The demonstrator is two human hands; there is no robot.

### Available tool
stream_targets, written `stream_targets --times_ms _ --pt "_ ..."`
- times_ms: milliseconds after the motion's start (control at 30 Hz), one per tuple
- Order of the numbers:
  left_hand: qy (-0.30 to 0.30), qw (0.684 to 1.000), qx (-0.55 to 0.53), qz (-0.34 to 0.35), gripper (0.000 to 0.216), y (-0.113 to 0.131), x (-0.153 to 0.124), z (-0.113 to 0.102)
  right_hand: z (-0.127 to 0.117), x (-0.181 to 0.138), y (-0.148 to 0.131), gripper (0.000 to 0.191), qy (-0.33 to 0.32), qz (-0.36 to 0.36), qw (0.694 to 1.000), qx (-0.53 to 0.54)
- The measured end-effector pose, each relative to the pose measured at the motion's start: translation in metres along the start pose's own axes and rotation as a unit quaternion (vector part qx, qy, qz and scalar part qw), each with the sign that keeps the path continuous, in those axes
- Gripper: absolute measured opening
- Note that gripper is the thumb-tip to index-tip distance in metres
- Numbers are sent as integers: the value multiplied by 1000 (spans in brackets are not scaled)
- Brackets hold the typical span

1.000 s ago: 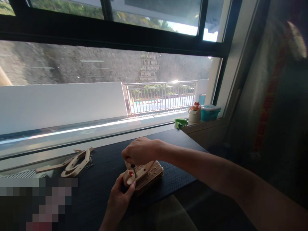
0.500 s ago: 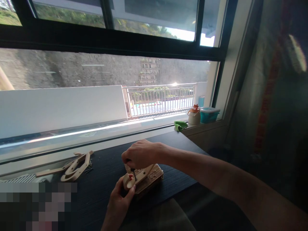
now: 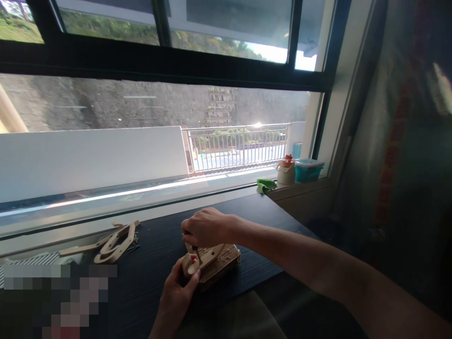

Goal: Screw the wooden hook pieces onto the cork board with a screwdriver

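Wooden assembly (image 3: 215, 261): layered light-wood piece, lying on the dark counter (image 3: 155, 245) at about 6 o'clock in the head view.

Left hand (image 3: 175, 295): fingers closed around the assembly's near-left end, thumb on its rounded tip.

Right hand (image 3: 206, 227): fingers pinched together on a small screwdriver (image 3: 196, 253), whose tip stands on the assembly's upper face.

Loose wooden pieces (image 3: 111, 242): curved shapes, at 9 o'clock from the assembly, well apart; small dark screws (image 3: 133, 246) just beside them.

Windowsill, 2 o'clock: green cloth (image 3: 265, 185), cream jar (image 3: 286, 172), teal container (image 3: 308, 169).
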State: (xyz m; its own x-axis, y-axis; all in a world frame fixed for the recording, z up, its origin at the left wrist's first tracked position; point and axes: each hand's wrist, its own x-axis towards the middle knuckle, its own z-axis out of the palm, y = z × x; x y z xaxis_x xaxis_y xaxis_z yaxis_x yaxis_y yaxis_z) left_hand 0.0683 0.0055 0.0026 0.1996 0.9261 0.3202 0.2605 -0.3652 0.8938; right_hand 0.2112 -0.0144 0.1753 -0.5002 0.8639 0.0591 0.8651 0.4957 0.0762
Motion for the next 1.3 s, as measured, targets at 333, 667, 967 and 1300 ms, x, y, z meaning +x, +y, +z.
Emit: stream_targets --times_ms 333,667,967,1300 --pt "-20 1000 19 -11 43 -15 2 2 -5 1 -4 25 -11 -58 998 -26" --pt "-4 1000 12 -2 38 -6 1 0 8 4 -6 29 33 9 999 -21" --pt "-9 1000 16 -12 43 -12 1 1 4 1 -2 25 3 -49 999 8" --pt "6 999 36 -2 43 -16 3 1 19 1 0 25 26 -9 999 35"
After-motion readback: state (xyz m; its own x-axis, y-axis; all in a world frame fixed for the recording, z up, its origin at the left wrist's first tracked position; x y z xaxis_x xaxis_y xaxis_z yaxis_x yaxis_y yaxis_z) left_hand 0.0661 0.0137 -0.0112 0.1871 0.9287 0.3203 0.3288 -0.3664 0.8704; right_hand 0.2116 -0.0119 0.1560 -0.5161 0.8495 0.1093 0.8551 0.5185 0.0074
